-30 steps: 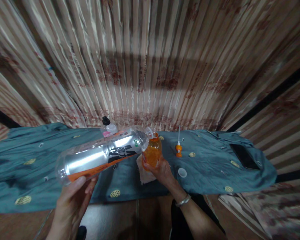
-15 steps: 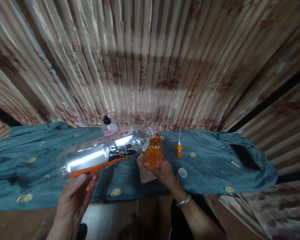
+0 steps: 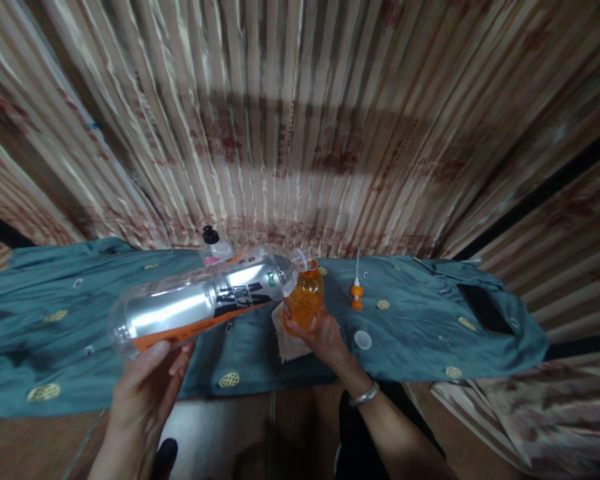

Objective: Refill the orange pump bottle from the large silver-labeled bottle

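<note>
My left hand is closed around the lower part of a large clear plastic bottle with a silver, orange and black label. This bottle lies tilted almost level, its mouth at the opening of a small orange see-through bottle. My right hand grips the orange bottle from the right and holds it upright above a pale cloth. Whether liquid is flowing between the mouths I cannot tell. To the right lies an orange spray head with a thin tube, and nearer to me a small white cap.
Behind the large bottle stands a clear bottle with a black cap. A black phone lies at the right end of the teal-covered table. Striped curtains hang close behind and at the sides.
Both hands keep their hold, with the bottle mouths still together. The whole view has shifted slightly, so everything sits a little farther left and higher.
</note>
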Motion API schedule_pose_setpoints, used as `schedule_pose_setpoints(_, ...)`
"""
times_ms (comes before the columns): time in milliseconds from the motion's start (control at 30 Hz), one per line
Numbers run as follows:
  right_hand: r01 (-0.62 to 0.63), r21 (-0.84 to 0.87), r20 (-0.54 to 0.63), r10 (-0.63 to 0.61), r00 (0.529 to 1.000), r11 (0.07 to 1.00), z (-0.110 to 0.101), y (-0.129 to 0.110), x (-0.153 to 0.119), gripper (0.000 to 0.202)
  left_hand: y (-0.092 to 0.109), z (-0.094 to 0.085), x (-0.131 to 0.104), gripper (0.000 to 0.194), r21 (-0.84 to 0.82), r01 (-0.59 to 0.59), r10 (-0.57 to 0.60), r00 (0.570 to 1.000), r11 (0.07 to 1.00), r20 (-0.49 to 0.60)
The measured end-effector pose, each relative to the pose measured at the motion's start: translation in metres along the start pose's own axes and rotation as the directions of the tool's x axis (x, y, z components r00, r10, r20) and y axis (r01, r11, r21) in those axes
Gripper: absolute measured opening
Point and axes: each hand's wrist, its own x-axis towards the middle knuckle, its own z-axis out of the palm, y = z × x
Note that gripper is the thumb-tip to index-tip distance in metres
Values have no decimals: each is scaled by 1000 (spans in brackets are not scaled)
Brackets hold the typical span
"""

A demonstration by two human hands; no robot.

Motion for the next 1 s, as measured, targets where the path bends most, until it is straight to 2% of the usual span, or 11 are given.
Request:
schedule_pose_setpoints(100,7,25,21,-8,1000,1000,0,2,0,49,0,-1,0,48,40,-57,55,997,998,63)
schedule_pose_setpoints(200,7,18,21,-7,1000,1000,0,2,0,51,-1,-3,0,46,57,-69,65,995,996,76)
schedule_pose_setpoints(633,-8,-3,5,8,1000,1000,3,4,0,52,0,-3,0,43,82,-70,66,996,994,60)
schedule_pose_setpoints(833,2,-21,-10,-2,1000,1000,4,5,-1,52,0,-1,0,53,64,-82,77,994,995,76)
schedule_pose_setpoints(1000,-2,-38,-6,1,1000,999,2,1,0,51,-1,-4,2,46,102,-98,86,990,990,115)
